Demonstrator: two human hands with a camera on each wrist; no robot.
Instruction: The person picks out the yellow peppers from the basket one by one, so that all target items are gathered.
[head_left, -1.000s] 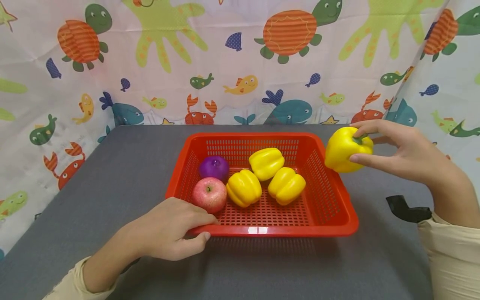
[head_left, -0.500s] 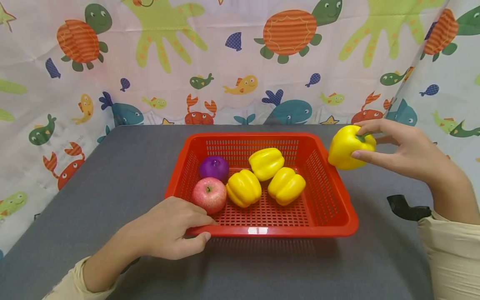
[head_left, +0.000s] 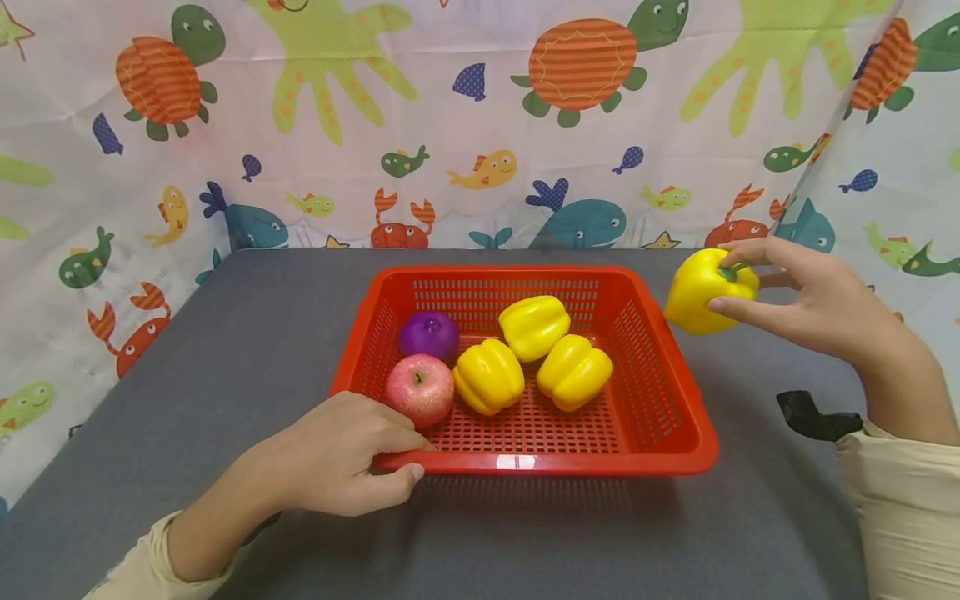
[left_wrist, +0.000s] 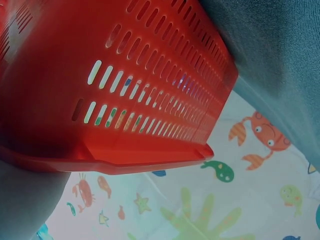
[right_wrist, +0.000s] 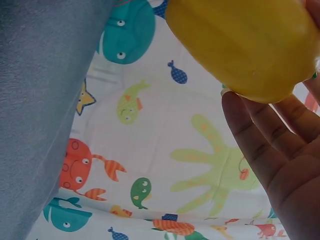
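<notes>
My right hand point(head_left: 832, 304) holds a yellow bell pepper point(head_left: 697, 296) by its stem end, in the air just beyond the basket's right rim. In the right wrist view, fingers point(right_wrist: 250, 125) touch the underside of that bell pepper point(right_wrist: 245, 45). At the near left corner of a red plastic basket point(head_left: 585, 462), my left hand point(head_left: 337, 454) grips the rim, thumb outside and fingertips over the inner side. Inside the basket lie three more yellow bell peppers point(head_left: 489, 377), a pink-red apple point(head_left: 420, 390) and a round purple thing point(head_left: 429, 336), perhaps an onion.
The basket stands on a grey cloth-covered table point(head_left: 247, 350). A white curtain point(head_left: 330, 192) printed with sea animals hangs behind and at both sides. Slotted basket walls point(left_wrist: 150, 80) fill much of the left wrist view. A black strap end point(head_left: 817, 417) sticks out at the right wrist.
My right hand has carried the yellow bell pepper slightly to the right and up, away from the basket's right rim. The left hand and the basket's contents have stayed in place.
</notes>
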